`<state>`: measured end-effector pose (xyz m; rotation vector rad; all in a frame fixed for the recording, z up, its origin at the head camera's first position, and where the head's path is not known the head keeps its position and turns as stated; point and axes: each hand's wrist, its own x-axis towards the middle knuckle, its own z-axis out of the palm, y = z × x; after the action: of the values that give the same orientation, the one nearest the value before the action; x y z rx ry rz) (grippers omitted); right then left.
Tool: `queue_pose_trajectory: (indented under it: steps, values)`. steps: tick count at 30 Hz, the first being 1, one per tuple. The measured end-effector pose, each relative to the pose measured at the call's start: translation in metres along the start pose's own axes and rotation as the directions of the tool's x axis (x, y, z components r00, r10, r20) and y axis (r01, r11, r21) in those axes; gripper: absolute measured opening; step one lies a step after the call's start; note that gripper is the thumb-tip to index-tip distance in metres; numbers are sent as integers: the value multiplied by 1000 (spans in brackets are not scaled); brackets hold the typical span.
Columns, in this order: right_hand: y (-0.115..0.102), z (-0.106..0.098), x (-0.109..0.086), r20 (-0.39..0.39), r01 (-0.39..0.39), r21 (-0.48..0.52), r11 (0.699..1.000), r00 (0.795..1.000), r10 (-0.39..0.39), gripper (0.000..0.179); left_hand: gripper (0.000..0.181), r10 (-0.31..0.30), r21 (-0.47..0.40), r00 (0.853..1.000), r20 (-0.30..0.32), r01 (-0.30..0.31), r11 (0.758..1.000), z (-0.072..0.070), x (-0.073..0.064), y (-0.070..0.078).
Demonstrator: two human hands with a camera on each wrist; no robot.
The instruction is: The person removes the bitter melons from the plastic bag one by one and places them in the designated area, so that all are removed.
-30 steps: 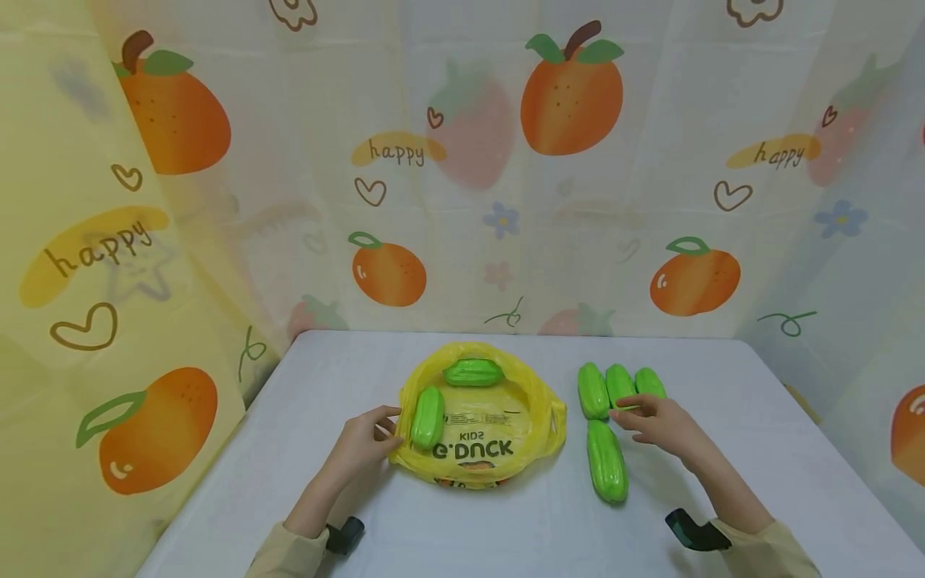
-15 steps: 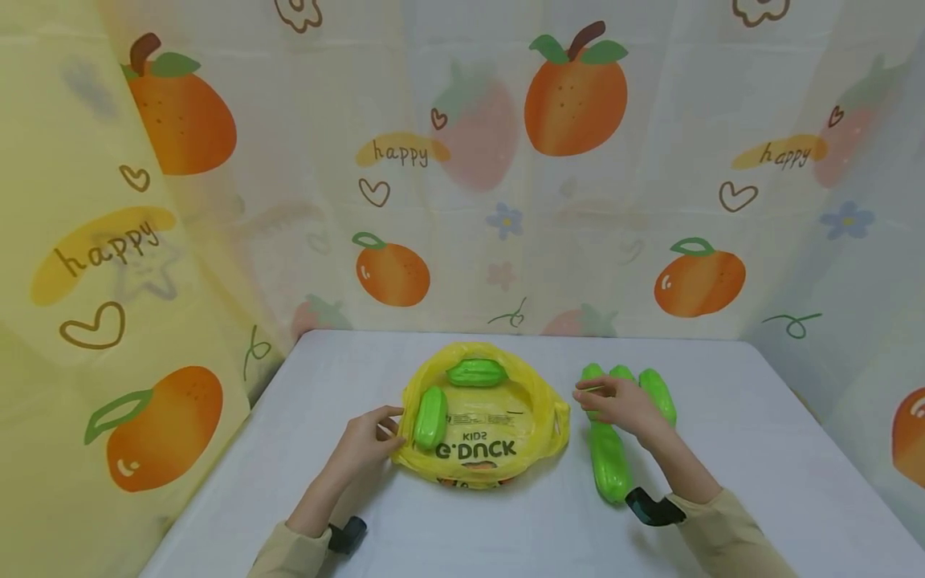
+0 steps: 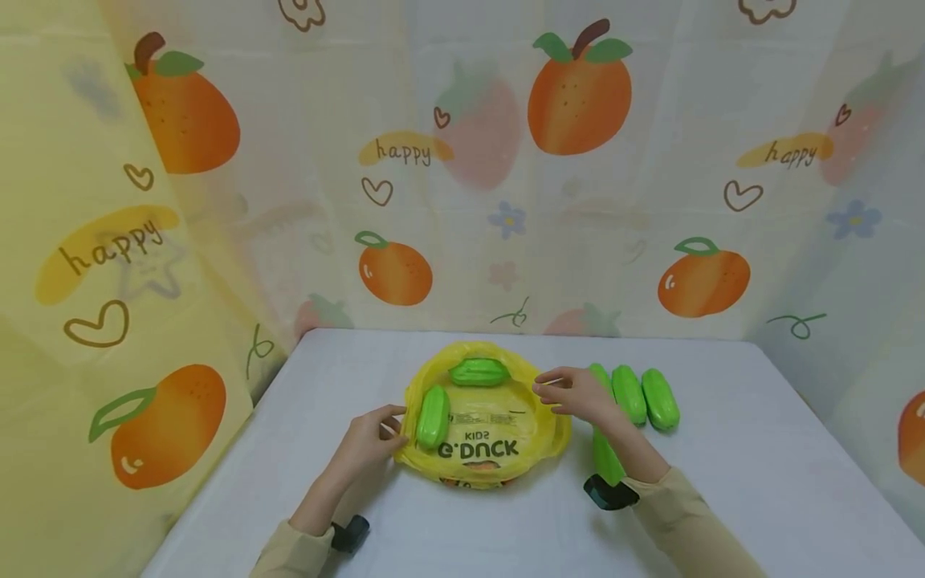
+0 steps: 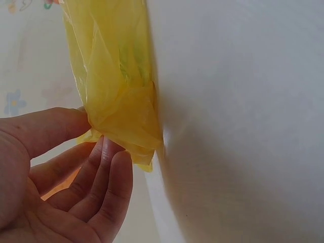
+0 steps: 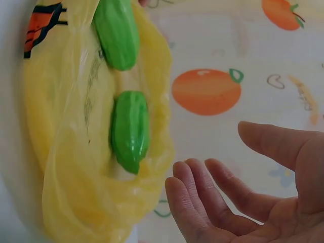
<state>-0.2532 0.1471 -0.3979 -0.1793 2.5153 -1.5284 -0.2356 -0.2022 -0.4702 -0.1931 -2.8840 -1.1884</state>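
A yellow plastic bag (image 3: 470, 348) lies with its mouth spread wide on the table. Two glossy green toy cucumbers are inside, one upright along the left wall (image 3: 433, 417) and one crosswise at the back (image 3: 480, 372). My left hand (image 3: 370, 440) pinches the bag's left edge, where thumb and fingers (image 4: 55, 129) meet the thin film. Over the bag's right rim hovers my right hand (image 3: 578, 395), its fingers loosely bent with nothing between them. In the right wrist view its thumb and fingertips stand apart, beside the bag (image 5: 152, 197).
Several more green cucumbers (image 3: 629, 393) lie right of the bag, partly hidden by my right forearm. White cloth covers the table (image 3: 759, 482). A fruit-printed curtain (image 3: 506, 265) rises behind and on both sides.
My right hand has swept left from above the loose cucumbers to the bag's right rim, uncovering the cucumbers at the far right. The left hand stays at the bag's edge.
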Motion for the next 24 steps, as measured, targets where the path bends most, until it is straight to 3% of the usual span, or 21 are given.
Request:
queue_pose_trajectory:
  steps: [16,24]
  values:
    - [-13,52,29,52,-31,115,993,998,25,37,44,9,7,1000,5,-9,1000,-1,-1,2]
    - [-11,79,41,53,-70,108,992,997,64,37,44,1,-2,1000,8,-1,1000,0,0,3]
